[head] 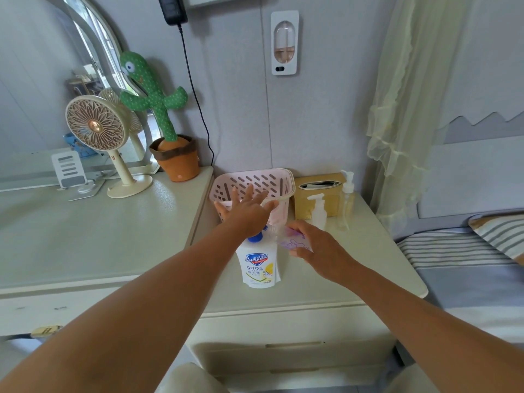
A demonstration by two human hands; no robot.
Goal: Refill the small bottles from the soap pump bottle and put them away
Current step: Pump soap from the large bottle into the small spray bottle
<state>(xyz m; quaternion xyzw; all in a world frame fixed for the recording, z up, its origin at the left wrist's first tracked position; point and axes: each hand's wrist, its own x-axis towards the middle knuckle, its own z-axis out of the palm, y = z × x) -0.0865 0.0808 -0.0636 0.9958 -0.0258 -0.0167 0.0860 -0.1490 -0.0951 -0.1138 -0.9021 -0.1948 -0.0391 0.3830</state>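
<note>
In the centre of the frame the left hand (246, 214), fingers straight and spread, presses its palm on the blue pump head (256, 238) of the white plastic soap pump bottle (258, 268). The right hand (320, 251) grasps the small clear bottle with purple print (289, 239), tilted, with its mouth seemingly at the nozzle, though this part is blurred. It is better to press slowly, with the mouth right under the nozzle.

White soap bottle (259, 266) with blue pump, pink slotted basket (255, 181), green spotted cactus toy (153, 92), grey-striped bedding (453, 251)
</note>
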